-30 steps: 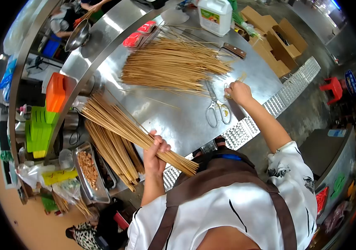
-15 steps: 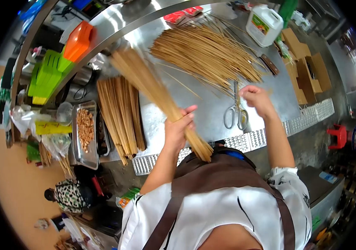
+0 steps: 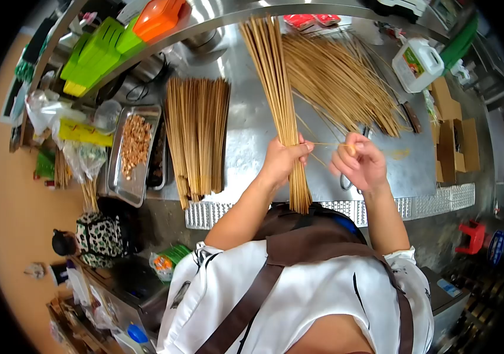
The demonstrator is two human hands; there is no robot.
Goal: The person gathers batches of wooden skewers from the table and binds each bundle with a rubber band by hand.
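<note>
My left hand [image 3: 283, 160] is wrapped around a bundle of thin brown sticks [image 3: 272, 76], held nearly upright with its far end leaning slightly left. From the bundle a thin yellow rubber band [image 3: 327, 144] stretches across to my right hand [image 3: 359, 162], whose fingers pinch its other end. Beneath that hand, scissors [image 3: 346, 182] lie on the steel table, mostly hidden. Left of the held bundle rests a row of gathered sticks [image 3: 196, 135]. A wide loose pile of sticks [image 3: 343, 82] spreads out behind my right hand.
A knife [image 3: 412, 118] with a wooden handle lies right of the pile, near a white jug [image 3: 417, 65]. At left stands a metal tray [image 3: 123, 187] of chopped brown food. Cardboard boxes [image 3: 467, 144] sit beyond the right edge. A person [image 3: 98, 236] is at lower left.
The bundle has swung from a leftward slant to nearly upright. My right hand has come toward it, and the band now spans between them. The whole view has shifted.
</note>
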